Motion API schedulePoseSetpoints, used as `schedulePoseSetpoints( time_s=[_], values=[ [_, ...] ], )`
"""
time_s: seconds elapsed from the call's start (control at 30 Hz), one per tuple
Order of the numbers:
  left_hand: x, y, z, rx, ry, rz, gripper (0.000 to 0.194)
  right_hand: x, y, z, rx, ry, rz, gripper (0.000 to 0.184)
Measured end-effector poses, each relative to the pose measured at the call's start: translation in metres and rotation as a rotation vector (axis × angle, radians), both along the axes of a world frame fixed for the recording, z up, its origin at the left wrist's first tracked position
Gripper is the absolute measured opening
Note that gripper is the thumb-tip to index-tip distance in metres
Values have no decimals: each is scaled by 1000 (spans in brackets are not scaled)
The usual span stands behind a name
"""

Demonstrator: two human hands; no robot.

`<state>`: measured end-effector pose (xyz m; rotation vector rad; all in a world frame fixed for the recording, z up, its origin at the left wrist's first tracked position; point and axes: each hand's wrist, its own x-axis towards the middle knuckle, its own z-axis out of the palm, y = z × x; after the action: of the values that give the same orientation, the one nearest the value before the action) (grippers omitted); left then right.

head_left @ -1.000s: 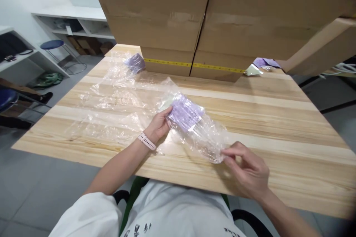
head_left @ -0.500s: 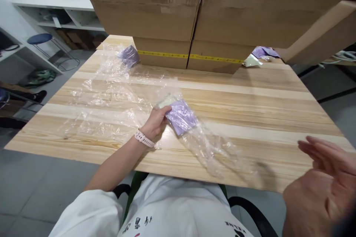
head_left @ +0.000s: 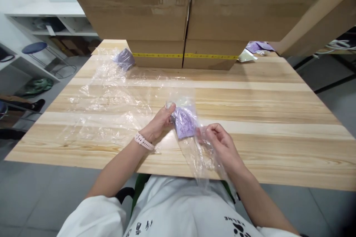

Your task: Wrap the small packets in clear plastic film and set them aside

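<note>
A purple packet [head_left: 184, 123] sits inside a clear plastic bag [head_left: 196, 155] over the middle of the table. My left hand [head_left: 162, 117] grips the packet's left edge through the film, thumb on top. At the packet's right, my right hand [head_left: 222, 140] pinches the film of the same bag. The bag's loose end hangs toward the table's front edge. Left of my hands, more crumpled clear plastic bags [head_left: 108, 100] lie spread out, and another purple packet [head_left: 124, 59] rests at their far end.
Large cardboard boxes [head_left: 155, 7] stand along the back of the wooden table [head_left: 267, 107], with a yellow measuring tape [head_left: 211, 56] across their base. Purple and silvery packets [head_left: 254, 49] lie at the back right. A blue stool [head_left: 35, 47] and white shelves [head_left: 50, 9] are off to the left.
My right hand has come in from the far right and now holds the bag's film beside the packet. My left hand has kept its grip, and the packet has tilted slightly.
</note>
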<state>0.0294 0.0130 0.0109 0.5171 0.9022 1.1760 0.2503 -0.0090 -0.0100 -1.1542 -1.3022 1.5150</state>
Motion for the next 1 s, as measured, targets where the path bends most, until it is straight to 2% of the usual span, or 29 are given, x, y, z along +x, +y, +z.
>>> schedulePoseSetpoints(
  time_s=[0.1, 0.17, 0.2, 0.27, 0.33, 0.37, 0.5, 0.57, 0.63, 0.67, 0.7, 0.73, 0.8, 0.87, 0.93, 1.0],
  values=[
    [4, -3, -1, 64, 29, -91, 46, 2, 3, 4, -195, 152, -25, 40],
    [4, -4, -4, 69, 61, -73, 55, 5, 5, 8, -192, 167, -66, 43],
    [3, -4, -5, 55, 78, -53, 57, 9, 7, 9, -157, 152, -123, 43],
    [1, -3, -5, 12, 97, -24, 59, 22, 11, 12, -42, 79, -325, 44],
    [-2, -2, -3, -22, 94, -17, 61, 42, 16, 13, 59, -31, -539, 43],
    [-3, -1, -2, -27, 88, -26, 62, 54, 18, 11, 74, -86, -600, 43],
    [-2, -1, 0, -3, 90, -80, 67, 96, 25, 4, 88, -412, -599, 31],
    [-2, -1, -1, -9, 105, -72, 70, 108, 23, 7, 205, -630, -664, 23],
    [-3, -1, -3, -39, 123, -51, 76, 109, 17, 19, 367, -693, -735, 19],
    [-4, -1, -3, -51, 131, -43, 79, 105, 14, 27, 433, -654, -705, 19],
    [-5, -1, -4, -58, 139, -38, 82, 99, 11, 35, 476, -594, -608, 19],
    [-5, -1, -5, -55, 148, -38, 84, 91, 10, 42, 488, -539, -461, 20],
    [-4, -2, -6, -25, 158, -54, 85, 71, 13, 51, 402, -487, -94, 27],
    [-2, -2, -7, 16, 143, -85, 83, 50, 26, 50, 243, -456, 176, 41],
    [0, -2, -9, 56, 119, -107, 79, 32, 42, 41, 97, -349, 342, 53],
    [1, -2, -10, 87, 121, -108, 75, 18, 57, 29, -33, -162, 467, 53]
  ],
)
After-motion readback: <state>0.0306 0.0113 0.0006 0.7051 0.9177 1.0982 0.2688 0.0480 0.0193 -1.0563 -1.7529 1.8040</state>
